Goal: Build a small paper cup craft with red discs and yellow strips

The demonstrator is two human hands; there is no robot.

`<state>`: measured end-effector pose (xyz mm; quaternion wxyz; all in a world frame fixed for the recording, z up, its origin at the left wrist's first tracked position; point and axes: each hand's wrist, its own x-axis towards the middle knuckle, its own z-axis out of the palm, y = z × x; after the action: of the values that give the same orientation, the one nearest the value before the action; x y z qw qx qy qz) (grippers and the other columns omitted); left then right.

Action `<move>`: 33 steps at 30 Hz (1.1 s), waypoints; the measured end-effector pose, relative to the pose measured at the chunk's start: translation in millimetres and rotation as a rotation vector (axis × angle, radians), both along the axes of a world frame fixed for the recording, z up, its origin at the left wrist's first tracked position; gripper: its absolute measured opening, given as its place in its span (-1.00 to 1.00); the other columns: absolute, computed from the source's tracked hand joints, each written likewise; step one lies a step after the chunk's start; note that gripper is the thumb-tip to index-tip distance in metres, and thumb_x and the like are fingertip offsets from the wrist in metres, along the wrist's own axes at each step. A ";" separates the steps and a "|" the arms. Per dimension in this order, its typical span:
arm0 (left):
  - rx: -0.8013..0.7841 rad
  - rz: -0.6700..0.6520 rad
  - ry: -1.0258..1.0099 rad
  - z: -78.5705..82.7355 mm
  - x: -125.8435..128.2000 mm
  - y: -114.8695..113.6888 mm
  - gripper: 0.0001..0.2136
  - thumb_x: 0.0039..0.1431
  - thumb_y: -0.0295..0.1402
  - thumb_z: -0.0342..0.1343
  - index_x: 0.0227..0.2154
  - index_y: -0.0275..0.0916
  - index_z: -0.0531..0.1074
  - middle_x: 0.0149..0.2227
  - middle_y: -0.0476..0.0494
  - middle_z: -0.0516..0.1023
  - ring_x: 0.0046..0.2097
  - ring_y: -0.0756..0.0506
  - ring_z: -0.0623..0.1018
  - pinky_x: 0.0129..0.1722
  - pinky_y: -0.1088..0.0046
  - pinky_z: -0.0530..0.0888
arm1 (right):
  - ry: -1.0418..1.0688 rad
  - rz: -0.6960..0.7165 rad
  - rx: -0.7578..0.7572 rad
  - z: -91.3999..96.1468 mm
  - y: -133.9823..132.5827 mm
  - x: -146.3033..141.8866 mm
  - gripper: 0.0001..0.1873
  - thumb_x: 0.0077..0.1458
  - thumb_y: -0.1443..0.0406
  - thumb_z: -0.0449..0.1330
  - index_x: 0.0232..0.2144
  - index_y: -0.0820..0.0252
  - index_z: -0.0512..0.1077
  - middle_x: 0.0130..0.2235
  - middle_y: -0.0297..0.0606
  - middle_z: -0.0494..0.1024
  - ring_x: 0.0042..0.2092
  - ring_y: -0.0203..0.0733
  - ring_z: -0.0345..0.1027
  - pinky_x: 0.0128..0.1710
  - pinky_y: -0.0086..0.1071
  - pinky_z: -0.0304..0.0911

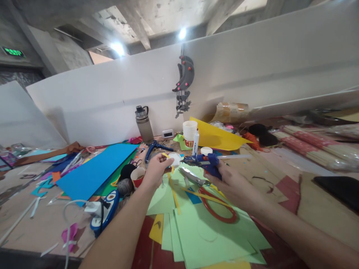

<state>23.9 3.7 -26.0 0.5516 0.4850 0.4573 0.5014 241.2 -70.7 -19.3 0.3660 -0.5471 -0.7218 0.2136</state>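
Observation:
My left hand (157, 169) is closed on a small white disc (175, 160), pinching it near its edge. Yellow paper strips show at the disc, and a longer yellow strip (174, 193) hangs or lies below it; whether they join is unclear. My right hand (224, 178) grips a blue glue gun (206, 160), its nozzle pointing left, close to the disc. A clear glue stick (235, 157) sticks out of the gun's back. Beneath the hands, scissors with red handles (214, 213) rest on light green paper sheets (213, 239). Another yellow strip (206, 197) crosses the scissors.
Stacked paper cups (190, 130), a white marker (195, 144) and yellow paper (221, 136) stand behind the glue gun. Blue sheet (98, 170), power strip (106, 213) and grey yarn (125, 186) lie left. A bottle (144, 125) stands by the white board. A black phone-like object (338, 192) lies right.

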 end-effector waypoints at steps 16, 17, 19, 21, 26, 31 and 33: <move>0.023 0.005 0.012 2.0 0.7 -2.0 -0.65 -0.30 -0.27 0.32 -0.41 -0.28 0.38 -0.44 -0.02 0.43 -0.42 0.03 0.46 -0.48 0.55 0.40 | -0.026 0.015 0.028 0.9 -2.1 -1.1 -0.70 0.13 0.20 -0.01 -0.13 0.18 0.32 -0.30 -0.18 0.51 -0.30 -0.13 0.36 -0.36 -0.36 0.21; 0.022 0.010 0.013 1.9 0.6 -1.8 -0.65 -0.30 -0.27 0.32 -0.41 -0.28 0.38 -0.44 -0.02 0.42 -0.42 0.03 0.45 -0.47 0.54 0.40 | -0.032 0.014 0.028 0.9 -2.3 -0.9 -0.70 0.13 0.20 -0.02 -0.12 0.17 0.32 -0.31 -0.18 0.51 -0.31 -0.13 0.36 -0.36 -0.36 0.21; 0.019 0.021 0.019 1.9 0.5 -1.4 -0.65 -0.31 -0.26 0.32 -0.42 -0.27 0.38 -0.44 -0.02 0.42 -0.43 0.03 0.45 -0.47 0.53 0.41 | -0.044 0.009 0.026 1.1 -2.7 -0.7 -0.69 0.13 0.21 -0.03 -0.10 0.17 0.31 -0.31 -0.18 0.50 -0.31 -0.13 0.36 -0.36 -0.36 0.21; 0.016 0.027 0.023 2.0 0.7 -1.2 -0.65 -0.32 -0.26 0.33 -0.43 -0.27 0.38 -0.45 -0.01 0.43 -0.43 0.03 0.45 -0.47 0.52 0.41 | -0.048 0.002 0.022 1.4 -2.7 -0.7 -0.70 0.13 0.21 -0.02 -0.11 0.17 0.31 -0.31 -0.18 0.50 -0.31 -0.13 0.36 -0.36 -0.36 0.21; 0.018 0.011 0.026 1.9 1.0 -1.9 -0.63 -0.34 -0.24 0.33 -0.42 -0.27 0.39 -0.46 -0.01 0.43 -0.43 0.02 0.46 -0.48 0.52 0.41 | -0.041 -0.006 0.015 2.2 -2.2 -1.5 -0.70 0.10 0.19 0.00 -0.16 0.18 0.35 -0.36 -0.20 0.50 -0.34 -0.13 0.36 -0.38 -0.36 0.21; 0.015 0.023 0.029 2.2 0.2 -1.9 -0.64 -0.32 -0.26 0.33 -0.42 -0.28 0.38 -0.44 -0.04 0.44 -0.42 0.02 0.45 -0.49 0.54 0.41 | -0.060 -0.014 0.002 2.4 -3.4 -0.4 -0.69 0.12 0.20 -0.02 -0.12 0.18 0.31 -0.33 -0.17 0.50 -0.31 -0.12 0.36 -0.36 -0.35 0.21; 0.012 0.026 0.035 2.9 0.2 -1.9 -0.65 -0.31 -0.26 0.32 -0.43 -0.28 0.37 -0.45 -0.04 0.43 -0.42 0.02 0.45 -0.48 0.54 0.41 | -0.053 -0.013 0.011 2.4 -3.9 0.1 -0.69 0.12 0.20 -0.02 -0.12 0.18 0.32 -0.32 -0.17 0.50 -0.31 -0.12 0.36 -0.36 -0.35 0.22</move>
<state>24.1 1.8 -23.0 0.5341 0.4912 0.4701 0.5026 241.3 -74.6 -16.9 0.3511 -0.5552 -0.7290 0.1926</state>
